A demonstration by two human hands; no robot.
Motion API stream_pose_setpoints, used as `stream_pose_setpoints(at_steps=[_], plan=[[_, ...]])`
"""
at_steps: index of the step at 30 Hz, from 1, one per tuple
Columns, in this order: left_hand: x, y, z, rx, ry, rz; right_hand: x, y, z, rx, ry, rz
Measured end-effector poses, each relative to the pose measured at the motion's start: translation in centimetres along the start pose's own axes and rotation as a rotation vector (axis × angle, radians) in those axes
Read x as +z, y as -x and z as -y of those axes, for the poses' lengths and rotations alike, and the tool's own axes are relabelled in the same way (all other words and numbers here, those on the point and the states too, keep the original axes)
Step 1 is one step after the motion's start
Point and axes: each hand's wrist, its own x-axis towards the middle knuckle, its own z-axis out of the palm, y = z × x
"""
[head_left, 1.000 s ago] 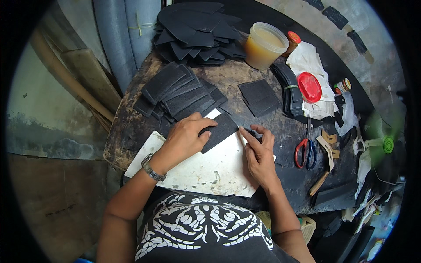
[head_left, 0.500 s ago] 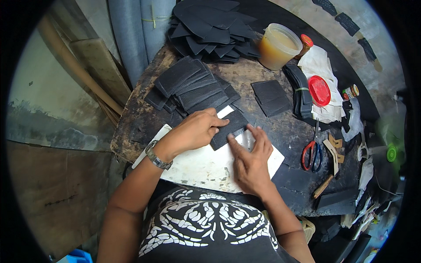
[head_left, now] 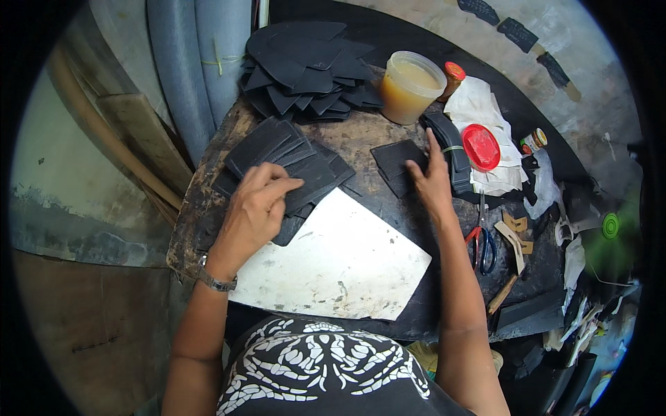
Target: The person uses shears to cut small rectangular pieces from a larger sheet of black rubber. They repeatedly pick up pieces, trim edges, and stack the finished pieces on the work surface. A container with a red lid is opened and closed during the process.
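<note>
Left hand (head_left: pixel 255 204) is down on the near stack (head_left: pixel 288 163) of black cut pieces. I see fingers curled, pinching the edge of one black piece (head_left: pixel 291 229) that hangs off the stack's lower side onto the white board (head_left: pixel 340 267). Thumb on top, fingertips tucked underneath as far as I can make out. Watch (head_left: pixel 216 281) on that wrist.

Right hand (head_left: pixel 431 182) is flat, fingers spread and pressed on a small pile (head_left: pixel 395 159) of black squares in the middle of the table (head_left: pixel 361 132). Not gripping anything, just resting on its right edge.

Piece in play sits at the board's upper left corner, touching both stack and board. Small pile is well apart from it, to the right.

Around it: big heap (head_left: pixel 305 66) of black shapes at the far edge, tub (head_left: pixel 411 87) of amber liquid just right of that, red lid (head_left: pixel 481 147) on white rags (head_left: pixel 485 111) beyond the right hand. Scissors (head_left: pixel 483 243) with red and blue handles lie near the right forearm. Black roll (head_left: pixel 451 149) is just beside the right fingertips; can't tell if touching.
</note>
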Motion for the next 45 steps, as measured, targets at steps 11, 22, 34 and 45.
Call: stream_pose_setpoints(at_steps=[11,22,34,45], plan=[[3.2,0.3,-0.9,0.068,0.065,-0.038,-1.6,1.3,2.5,-0.109,-0.331,-0.037],[3.9,1.1,-2.9,-0.135,0.518,0.307,-2.5,10.2,7.6,-0.116,-0.293,0.273],[4.7,2.6,-2.4,-0.065,0.352,0.325,-3.1,15.9,7.3,-0.198,0.194,0.200],[5.1,2.6,-2.4,-0.006,0.274,0.389,-2.9,16.5,8.0,-0.322,0.303,0.227]])
